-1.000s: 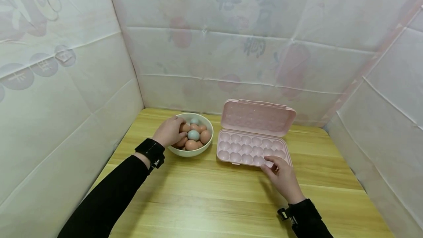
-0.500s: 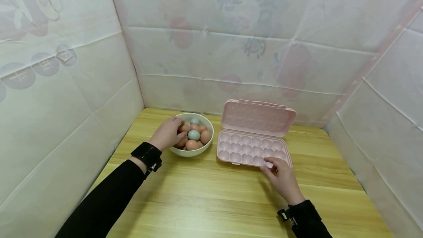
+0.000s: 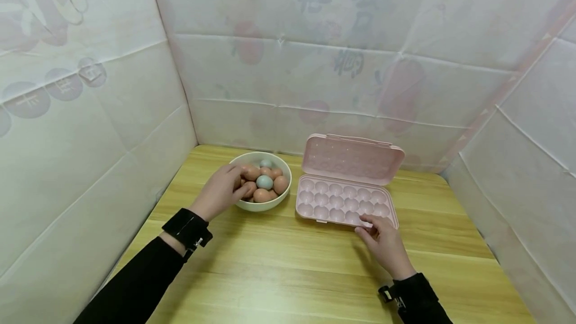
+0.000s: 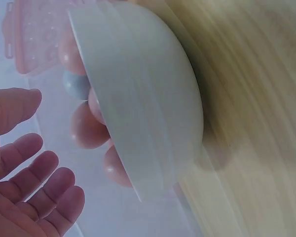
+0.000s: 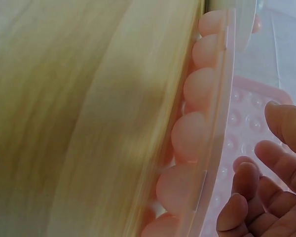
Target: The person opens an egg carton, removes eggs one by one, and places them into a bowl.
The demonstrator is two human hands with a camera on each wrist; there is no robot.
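A cream bowl holds several brown eggs and a couple of pale blue-green eggs. My left hand hovers over the bowl's left side. In the left wrist view, that left hand has spread, lightly bent fingers and stands apart from the eggs, holding nothing. To the right lies a pink plastic egg box, its lid raised and its rounded cups bare. My right hand is over the box's front right corner, fingers loosely bent around nothing; whether it touches the rim cannot be told.
A wooden table carries the bowl and box side by side near its back edge. Printed sheet walls rise at the back, the left and the right.
My left hand has drawn back a little from the bowl, to the left and toward me, with more of the eggs showing. The right hand and egg box look the same.
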